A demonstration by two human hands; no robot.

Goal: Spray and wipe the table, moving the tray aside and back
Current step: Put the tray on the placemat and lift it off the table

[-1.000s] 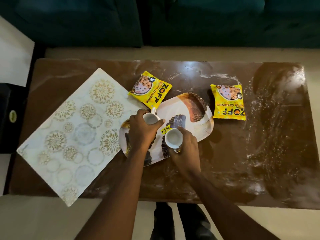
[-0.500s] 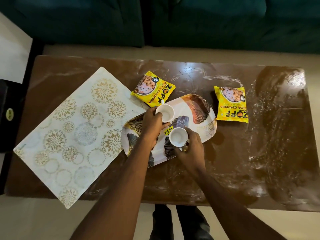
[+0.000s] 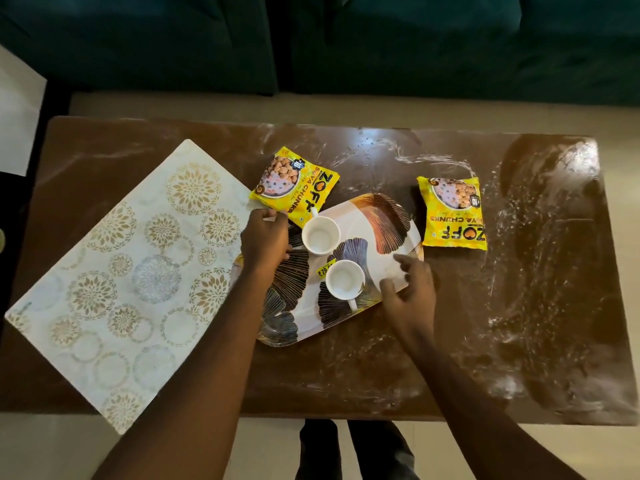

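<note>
The leaf-patterned oval tray [image 3: 369,233] lies on the brown table [image 3: 381,362], whose surface shows wet streaks. Two white cups stand on it: the far cup [image 3: 320,235] and the near cup [image 3: 344,280]. My left hand [image 3: 265,239] hovers over the tray's left end, just left of the far cup, fingers loosely curled with nothing visible in them. At the tray's right rim is my right hand [image 3: 410,284], fingers spread and relaxed, apart from the near cup. The tray's left edge is hidden under my left hand.
A white patterned placemat [image 3: 114,282] covers the table's left part and overhangs its near edge. One yellow snack packet [image 3: 298,187] touches the tray's far-left side; a second packet [image 3: 453,213] lies just right of the tray. A dark sofa [image 3: 346,39] runs behind the table.
Both hands have let go of the cups, which now stand free on the tray. My left hand drew back to the left, my right hand shifted right to the tray's rim.
</note>
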